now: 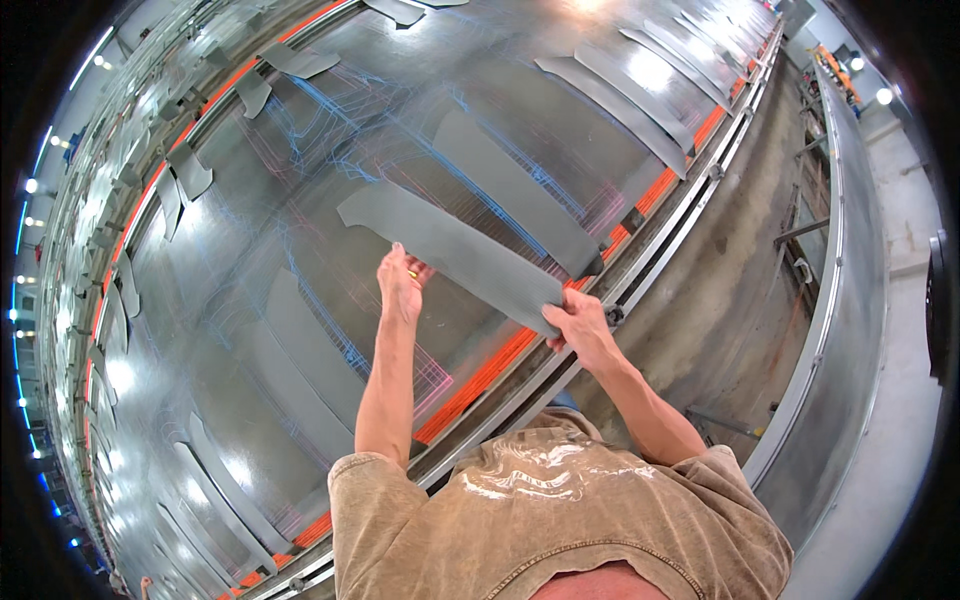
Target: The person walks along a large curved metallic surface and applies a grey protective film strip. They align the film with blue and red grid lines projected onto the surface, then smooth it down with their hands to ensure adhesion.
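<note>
Between my two hands is a long, flat grey cut piece (455,245) with a shaped, notched far-left end; its material is hard to tell. Curled fingers of my left hand (400,285) meet its near edge, towards the notched end. A tiny yellow spot shows among those fingers, too small to name. At the narrow right end, my right hand (582,325) pinches the corner, thumb on top. Beneath it is a long, shiny grey table (330,215) marked with blue and pink lines. Just beyond lies a similar grey piece (510,195), flat on the surface.
An orange strip (480,385) and a metal rail (690,230) run along the table's near edge. More grey pieces (615,95) lie along both sides, some drooping over the far edge (185,180). To the right, beyond a stained floor (720,265), stands another long metal-edged table (850,330).
</note>
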`<state>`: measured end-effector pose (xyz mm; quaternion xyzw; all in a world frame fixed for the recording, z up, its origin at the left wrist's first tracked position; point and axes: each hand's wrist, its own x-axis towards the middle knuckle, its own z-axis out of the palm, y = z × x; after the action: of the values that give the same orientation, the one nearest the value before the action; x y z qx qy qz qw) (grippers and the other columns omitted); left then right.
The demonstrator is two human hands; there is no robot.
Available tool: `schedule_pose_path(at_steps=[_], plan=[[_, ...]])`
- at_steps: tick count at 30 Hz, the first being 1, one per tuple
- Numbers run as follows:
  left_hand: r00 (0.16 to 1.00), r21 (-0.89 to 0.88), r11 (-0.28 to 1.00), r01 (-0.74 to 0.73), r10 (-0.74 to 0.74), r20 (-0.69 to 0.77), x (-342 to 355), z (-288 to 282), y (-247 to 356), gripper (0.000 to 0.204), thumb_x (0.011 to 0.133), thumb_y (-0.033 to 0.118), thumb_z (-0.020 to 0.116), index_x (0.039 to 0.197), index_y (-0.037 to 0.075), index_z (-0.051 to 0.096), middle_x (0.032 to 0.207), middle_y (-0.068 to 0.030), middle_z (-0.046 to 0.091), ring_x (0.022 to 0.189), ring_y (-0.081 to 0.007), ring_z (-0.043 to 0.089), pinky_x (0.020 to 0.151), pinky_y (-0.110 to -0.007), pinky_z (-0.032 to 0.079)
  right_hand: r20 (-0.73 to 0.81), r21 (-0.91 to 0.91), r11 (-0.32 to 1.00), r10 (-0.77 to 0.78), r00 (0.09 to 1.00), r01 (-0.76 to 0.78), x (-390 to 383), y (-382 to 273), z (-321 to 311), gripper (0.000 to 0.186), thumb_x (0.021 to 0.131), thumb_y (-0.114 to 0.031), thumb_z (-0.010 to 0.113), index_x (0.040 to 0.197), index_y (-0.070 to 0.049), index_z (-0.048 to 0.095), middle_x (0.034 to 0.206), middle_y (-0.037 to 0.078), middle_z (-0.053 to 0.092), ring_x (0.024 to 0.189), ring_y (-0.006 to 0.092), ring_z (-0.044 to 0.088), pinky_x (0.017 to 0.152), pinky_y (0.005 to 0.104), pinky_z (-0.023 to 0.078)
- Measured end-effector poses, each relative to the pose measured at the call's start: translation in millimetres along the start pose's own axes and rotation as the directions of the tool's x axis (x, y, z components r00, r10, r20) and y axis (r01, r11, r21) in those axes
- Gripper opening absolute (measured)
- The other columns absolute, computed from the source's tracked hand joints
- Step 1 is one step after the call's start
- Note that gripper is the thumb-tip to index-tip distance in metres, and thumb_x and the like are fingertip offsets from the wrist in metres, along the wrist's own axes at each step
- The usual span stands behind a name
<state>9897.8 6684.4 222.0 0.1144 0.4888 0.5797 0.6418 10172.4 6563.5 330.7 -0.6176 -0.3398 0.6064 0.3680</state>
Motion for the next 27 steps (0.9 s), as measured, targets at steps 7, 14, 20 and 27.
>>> schedule_pose_path(at_steps=[7, 14, 20, 27], plan=[[0.949, 0.271, 0.956, -0.116, 0.187, -0.255, 54, 9, 20, 0.029, 0.096, 0.021, 0.060, 0.113, 0.000, 0.050, 0.095, -0.0098, 0.063, 0.077, -0.0209, 0.065, 0.062, -0.037, 0.058, 0.007, -0.055, 0.996, 0.068, 0.998, -0.068, -1, 22, -36, 0.015, 0.089, -0.007, 0.063, 0.102, 0.001, 0.066, 0.082, 0.003, 0.065, 0.067, 0.0102, 0.059, 0.053, 0.0270, 0.053], [0.927, 0.441, 0.879, -0.182, 0.303, -0.222, 66, 14, 58, 0.019, 0.090, 0.013, 0.065, 0.101, -0.002, 0.059, 0.088, -0.0097, 0.065, 0.070, -0.0205, 0.065, 0.061, -0.037, 0.058, 0.018, -0.206, 0.979, -0.010, 1.000, 0.013, 14, 8, -59, 0.004, 0.089, -0.003, 0.062, 0.091, 0.000, 0.059, 0.076, 0.001, 0.062, 0.063, 0.0089, 0.058, 0.050, 0.0256, 0.051], [0.976, 0.437, 0.891, -0.126, 0.189, -0.104, 70, 43, 83, 0.017, 0.088, 0.012, 0.069, 0.100, 0.003, 0.062, 0.092, -0.0069, 0.068, 0.074, -0.0190, 0.066, 0.068, -0.035, 0.056, -0.060, -0.117, 0.989, 0.086, 0.994, -0.093, 30, 11, -76, 0.009, 0.089, -0.009, 0.063, 0.089, 0.000, 0.061, 0.069, 0.001, 0.058, 0.058, 0.0075, 0.055, 0.047, 0.0252, 0.050], [0.995, 0.469, 0.878, -0.096, 0.099, 0.019, 129, 47, 91, 0.019, 0.087, 0.014, 0.071, 0.102, 0.005, 0.064, 0.091, -0.0051, 0.069, 0.073, -0.0167, 0.066, 0.069, -0.033, 0.057, -0.062, -0.219, 0.968, 0.109, 0.992, -0.120, 49, 6, -79, 0.010, 0.084, -0.005, 0.067, 0.081, 0.002, 0.060, 0.061, 0.004, 0.059, 0.050, 0.0082, 0.054, 0.044, 0.0270, 0.044]])
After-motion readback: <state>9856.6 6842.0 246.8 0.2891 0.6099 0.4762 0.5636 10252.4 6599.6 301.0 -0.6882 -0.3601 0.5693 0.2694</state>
